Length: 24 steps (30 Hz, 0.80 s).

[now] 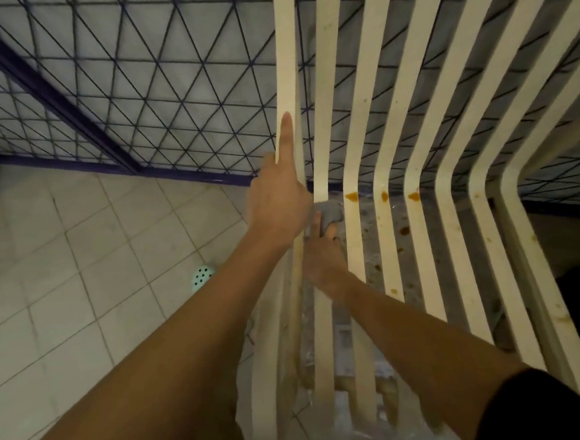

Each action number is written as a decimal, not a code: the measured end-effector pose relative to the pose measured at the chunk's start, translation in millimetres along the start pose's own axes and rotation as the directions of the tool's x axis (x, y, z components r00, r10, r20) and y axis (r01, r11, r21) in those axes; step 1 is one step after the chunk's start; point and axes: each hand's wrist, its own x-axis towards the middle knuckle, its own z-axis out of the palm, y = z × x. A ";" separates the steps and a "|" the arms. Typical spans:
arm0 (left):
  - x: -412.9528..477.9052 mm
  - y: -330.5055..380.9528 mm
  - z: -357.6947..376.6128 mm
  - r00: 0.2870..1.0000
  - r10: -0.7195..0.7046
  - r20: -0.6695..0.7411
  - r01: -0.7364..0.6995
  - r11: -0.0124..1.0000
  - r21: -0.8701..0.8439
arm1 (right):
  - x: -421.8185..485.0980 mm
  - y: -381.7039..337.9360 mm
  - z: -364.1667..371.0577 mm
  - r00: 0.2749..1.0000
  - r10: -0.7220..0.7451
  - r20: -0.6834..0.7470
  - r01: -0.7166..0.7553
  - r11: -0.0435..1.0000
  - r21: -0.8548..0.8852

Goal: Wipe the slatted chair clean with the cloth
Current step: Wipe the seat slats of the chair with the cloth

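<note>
**Cloth at the bend of the stained slats**

A pale tiled floor (61, 253) fills the lower left of the frame, with a small mint-green drain cover (202, 276) set into it. Above it, across the upper left, stands a dark blue frame of triangular wire mesh (168, 73).

Toward the centre, the left grip (277, 207) rests against the outermost slat (285, 48) of the cream slatted chair (422, 245). Its index finger (284, 134) lies straight up along that slat. The other fingers are hidden behind the back of the hand, so I cannot tell whether they curl round the slat.

Just right and below, the right grip (320, 259) reaches between the slats. Its fingers are bunched round a grey cloth (329, 213), which is pressed near the bend where seat meets back, by the second slat.

Further right, orange-brown stains (351, 197) mark the next three slats at the bend, and smaller specks dot the slats beyond. A black sleeve (542, 411) covers the right arm at the lower right corner.
</note>
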 end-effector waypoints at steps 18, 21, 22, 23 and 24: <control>2.5 -6.0 1.1 1.000 0.025 -0.015 -0.026 0.999 -0.029 | -53.9 -10.2 -14.6 0.999 0.039 -0.011 -0.038 0.997 0.061; 3.1 -8.9 3.0 0.997 0.055 -0.054 -0.058 0.997 -0.059 | -102.0 -10.0 -13.0 0.999 0.010 0.052 -0.014 0.997 0.076; 2.5 -8.9 1.7 0.998 0.051 -0.043 -0.055 0.993 -0.107 | -117.2 -11.1 -7.6 0.996 0.013 0.092 -0.022 0.995 0.098; 2.7 -11.2 1.4 0.999 0.030 -0.037 -0.037 0.979 -0.201 | -131.7 -12.0 -2.7 0.994 0.018 0.111 -0.033 0.990 0.135; 1.4 -11.0 -0.5 1.000 -0.011 -0.020 0.003 0.937 -0.350 | -145.6 -12.5 3.1 0.991 0.021 0.133 -0.045 0.983 0.178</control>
